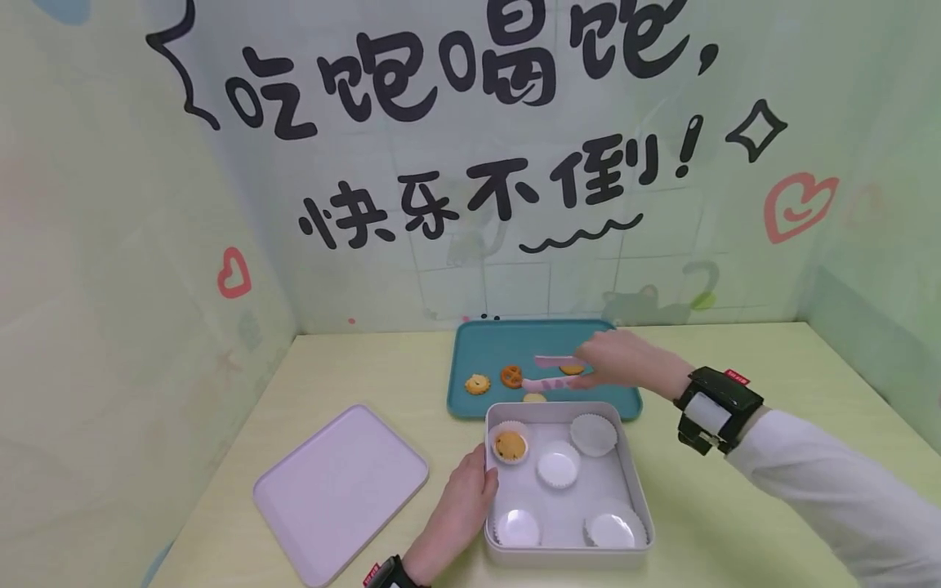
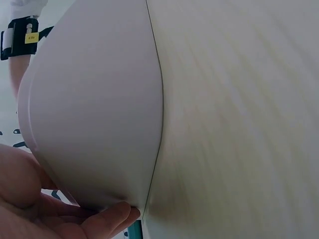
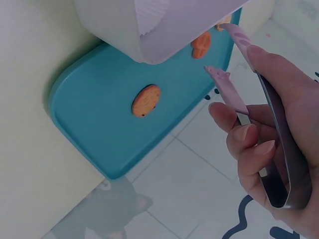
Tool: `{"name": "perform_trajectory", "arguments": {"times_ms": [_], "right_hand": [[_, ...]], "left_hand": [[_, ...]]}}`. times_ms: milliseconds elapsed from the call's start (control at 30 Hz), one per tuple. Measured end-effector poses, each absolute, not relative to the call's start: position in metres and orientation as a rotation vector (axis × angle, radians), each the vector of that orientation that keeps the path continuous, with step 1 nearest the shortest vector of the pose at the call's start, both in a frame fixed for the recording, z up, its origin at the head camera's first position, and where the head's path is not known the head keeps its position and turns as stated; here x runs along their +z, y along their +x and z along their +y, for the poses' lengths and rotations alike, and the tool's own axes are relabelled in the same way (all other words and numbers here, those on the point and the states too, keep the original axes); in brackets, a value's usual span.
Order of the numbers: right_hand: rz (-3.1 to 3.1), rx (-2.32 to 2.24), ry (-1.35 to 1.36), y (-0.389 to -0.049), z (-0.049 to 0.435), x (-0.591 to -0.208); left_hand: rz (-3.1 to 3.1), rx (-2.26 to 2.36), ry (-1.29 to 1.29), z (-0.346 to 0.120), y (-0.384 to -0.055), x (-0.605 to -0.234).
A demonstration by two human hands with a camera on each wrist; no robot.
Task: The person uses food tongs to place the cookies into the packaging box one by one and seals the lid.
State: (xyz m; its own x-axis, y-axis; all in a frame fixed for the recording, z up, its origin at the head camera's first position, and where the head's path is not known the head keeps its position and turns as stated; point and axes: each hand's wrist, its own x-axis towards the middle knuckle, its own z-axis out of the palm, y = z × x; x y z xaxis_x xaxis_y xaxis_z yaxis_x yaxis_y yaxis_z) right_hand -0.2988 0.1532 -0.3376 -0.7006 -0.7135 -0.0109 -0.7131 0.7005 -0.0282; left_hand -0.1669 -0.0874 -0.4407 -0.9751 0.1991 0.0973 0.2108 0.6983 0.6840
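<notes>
Left hand (image 1: pixel 454 496) nearest, fingers resting against box's (image 1: pixel 566 557) left wall. Cookie (image 1: pixel 510 446) in paper cup at box's far left corner; four other cups (image 1: pixel 559 465) bare. Beyond, right hand (image 1: pixel 621 359) grips tongs (image 1: pixel 547 384), tips apart, nothing between, above tray (image 1: pixel 507 343) at table's (image 1: pixel 382 367) far edge; loose cookies (image 1: pixel 478 384) there. Step seems cookie pickup; next move likely calls for lowering tips astride one, squeezing lightly.
</notes>
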Motion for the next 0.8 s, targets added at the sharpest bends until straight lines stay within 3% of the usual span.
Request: {"name": "perform_trajectory", "arguments": {"times_ms": [800], "right_hand": [[2.802,-0.01,-1.066,-0.311,0.137,-0.358]], "left_hand": [[-2.875,-1.161,-0.346,-0.088,-0.166,-0.44]]}}
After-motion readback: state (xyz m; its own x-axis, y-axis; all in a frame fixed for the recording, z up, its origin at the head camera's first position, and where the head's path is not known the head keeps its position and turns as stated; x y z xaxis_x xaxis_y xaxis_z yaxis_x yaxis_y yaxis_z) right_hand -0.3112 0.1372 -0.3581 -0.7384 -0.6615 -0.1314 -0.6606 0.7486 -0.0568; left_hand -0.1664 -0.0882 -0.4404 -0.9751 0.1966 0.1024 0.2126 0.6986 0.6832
